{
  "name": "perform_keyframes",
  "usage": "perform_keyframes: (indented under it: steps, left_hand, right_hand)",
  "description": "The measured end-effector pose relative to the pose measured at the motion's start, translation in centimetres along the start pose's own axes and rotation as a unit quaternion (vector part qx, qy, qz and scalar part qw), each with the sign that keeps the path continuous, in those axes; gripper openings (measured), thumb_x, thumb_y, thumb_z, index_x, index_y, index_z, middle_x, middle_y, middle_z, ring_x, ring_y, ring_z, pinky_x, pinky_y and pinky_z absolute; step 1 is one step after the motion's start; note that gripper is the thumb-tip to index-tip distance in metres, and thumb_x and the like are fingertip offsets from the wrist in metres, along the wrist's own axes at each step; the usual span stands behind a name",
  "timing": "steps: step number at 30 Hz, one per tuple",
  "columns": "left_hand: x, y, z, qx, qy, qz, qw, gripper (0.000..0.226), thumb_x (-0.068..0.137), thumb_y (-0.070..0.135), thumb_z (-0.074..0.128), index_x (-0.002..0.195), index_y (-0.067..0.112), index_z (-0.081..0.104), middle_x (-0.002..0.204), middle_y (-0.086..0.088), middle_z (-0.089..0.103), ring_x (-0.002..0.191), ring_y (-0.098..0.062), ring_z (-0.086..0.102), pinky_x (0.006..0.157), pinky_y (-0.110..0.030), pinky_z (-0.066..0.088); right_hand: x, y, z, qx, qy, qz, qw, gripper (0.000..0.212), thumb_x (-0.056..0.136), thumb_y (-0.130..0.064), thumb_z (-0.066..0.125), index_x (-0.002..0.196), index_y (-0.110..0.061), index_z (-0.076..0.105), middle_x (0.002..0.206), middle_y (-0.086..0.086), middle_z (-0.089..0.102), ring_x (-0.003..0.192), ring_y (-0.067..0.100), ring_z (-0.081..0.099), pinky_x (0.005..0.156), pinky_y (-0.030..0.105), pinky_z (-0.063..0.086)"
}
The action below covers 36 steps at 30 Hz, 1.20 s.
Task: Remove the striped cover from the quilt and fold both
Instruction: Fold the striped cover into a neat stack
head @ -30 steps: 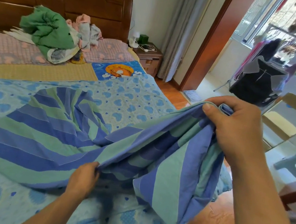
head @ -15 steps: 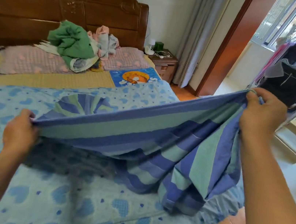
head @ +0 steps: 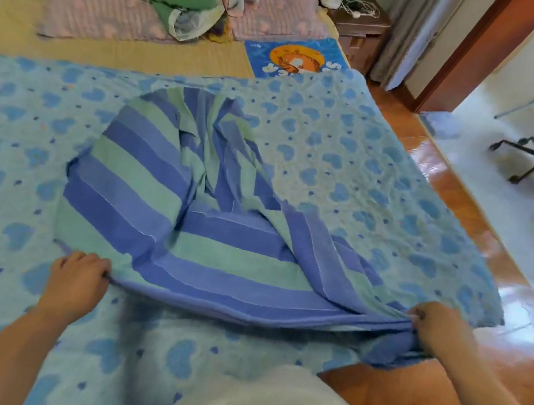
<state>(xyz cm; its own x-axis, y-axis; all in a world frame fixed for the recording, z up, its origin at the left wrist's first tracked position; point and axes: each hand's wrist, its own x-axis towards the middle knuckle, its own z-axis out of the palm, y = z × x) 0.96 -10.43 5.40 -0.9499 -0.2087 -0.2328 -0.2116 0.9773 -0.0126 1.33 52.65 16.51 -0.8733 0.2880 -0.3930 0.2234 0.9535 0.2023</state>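
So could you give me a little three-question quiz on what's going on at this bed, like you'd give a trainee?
1. True or false: both hands grip the striped cover.
2. What does the cover lie on? A) the floor B) the heart-print quilt C) a chair
3. Which edge of the cover do the left hand and right hand hold: near or far?

Key: 1 true; 2 B; 3 the near edge, one hand at each end.
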Motion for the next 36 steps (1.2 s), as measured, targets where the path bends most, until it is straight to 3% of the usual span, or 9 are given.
perform_keyframes:
  steps: [8,14,19,21,26,28,31,33,36]
  left_hand:
    - [-4.4,3.5,7.0,-0.439,-0.053,-0.346,0.827,0.022,0.087,-0.005,0.060,0.101,0.004,0.075,0.103,-0.023,0.071,0.088,-0.040,0.066,0.085,-0.045,0.052]
    - [-3.2,4.0,5.8,-0.790,0.053,-0.415,0.448,0.026,0.097,-0.009,0.046,0.094,0.010,0.064,0.104,-0.012,0.065,0.103,-0.024,0.063,0.099,-0.032,0.051]
    - [-1.2,3.6,4.8,-0.856,0.024,-0.419,0.302,0.033,0.103,0.006,0.043,0.131,0.016,0.059,0.114,0.001,0.064,0.102,-0.010,0.063,0.102,-0.024,0.049]
    - [-0.6,3.5,4.7,-0.841,0.002,-0.431,0.328,0.039,0.102,0.004,0.041,0.136,0.017,0.055,0.106,0.002,0.064,0.091,-0.008,0.063,0.092,-0.021,0.052]
    - [1.0,2.9,2.4,-0.706,-0.028,-0.441,0.554,0.023,0.086,-0.014,0.054,0.090,0.008,0.056,0.089,-0.012,0.060,0.076,-0.022,0.061,0.054,-0.024,0.057]
    - [3.4,3.1,-0.4,-0.721,-0.055,-0.365,0.586,0.026,0.090,-0.014,0.052,0.079,0.010,0.050,0.079,-0.009,0.052,0.068,-0.013,0.061,0.042,-0.019,0.052]
    - [7.3,3.8,-4.6,-0.785,0.016,-0.306,0.539,0.031,0.086,-0.015,0.049,0.079,0.015,0.050,0.068,-0.008,0.050,0.046,-0.009,0.054,0.047,-0.019,0.051]
    - [7.1,3.6,-3.9,-0.759,-0.015,-0.336,0.558,0.031,0.086,-0.014,0.048,0.078,0.016,0.051,0.060,-0.006,0.055,0.042,-0.009,0.052,0.045,-0.020,0.050]
    - [3.1,1.9,2.1,-0.561,-0.198,-0.410,0.692,0.025,0.090,-0.007,0.057,0.074,0.010,0.048,0.056,-0.009,0.053,0.041,-0.014,0.051,0.034,-0.019,0.043]
  right_hand:
    - [-4.6,-4.8,6.9,-0.068,-0.169,-0.018,0.983,0.011,0.090,-0.027,0.055,0.099,-0.025,0.061,0.084,-0.009,0.060,0.093,0.019,0.064,0.087,0.029,0.048]
    - [-8.7,-5.9,8.9,0.008,-0.093,0.021,0.995,0.034,0.073,-0.051,0.069,0.081,-0.023,0.052,0.082,0.001,0.064,0.072,0.025,0.062,0.055,0.032,0.042]
    - [-7.9,-5.8,8.3,0.007,-0.066,0.046,0.997,0.022,0.091,-0.027,0.052,0.112,-0.029,0.054,0.122,0.006,0.064,0.105,0.027,0.066,0.073,0.033,0.050]
    - [-7.9,-5.9,8.1,0.014,-0.046,0.083,0.995,0.026,0.091,-0.021,0.050,0.114,-0.029,0.059,0.124,0.009,0.064,0.102,0.030,0.066,0.074,0.034,0.050]
    - [-6.3,-3.3,6.2,0.141,-0.002,0.224,0.964,0.022,0.092,-0.012,0.047,0.101,-0.019,0.066,0.101,0.016,0.068,0.077,0.031,0.061,0.073,0.036,0.051]
    - [-4.9,-2.5,4.6,0.226,0.071,0.271,0.933,0.029,0.091,-0.006,0.047,0.108,-0.016,0.069,0.105,0.023,0.068,0.085,0.037,0.064,0.079,0.041,0.052]
    - [-3.8,-2.9,2.6,0.279,0.226,0.275,0.892,0.031,0.094,-0.015,0.045,0.118,-0.017,0.065,0.106,0.024,0.068,0.095,0.044,0.063,0.083,0.044,0.048]
    - [-3.7,-3.0,2.5,0.232,0.183,0.235,0.926,0.028,0.093,-0.015,0.049,0.114,-0.018,0.067,0.103,0.024,0.068,0.094,0.044,0.063,0.080,0.043,0.049]
    - [-4.3,-2.0,4.2,0.159,0.047,0.188,0.968,0.023,0.084,-0.006,0.055,0.096,-0.015,0.073,0.093,0.023,0.068,0.084,0.039,0.065,0.071,0.037,0.049]
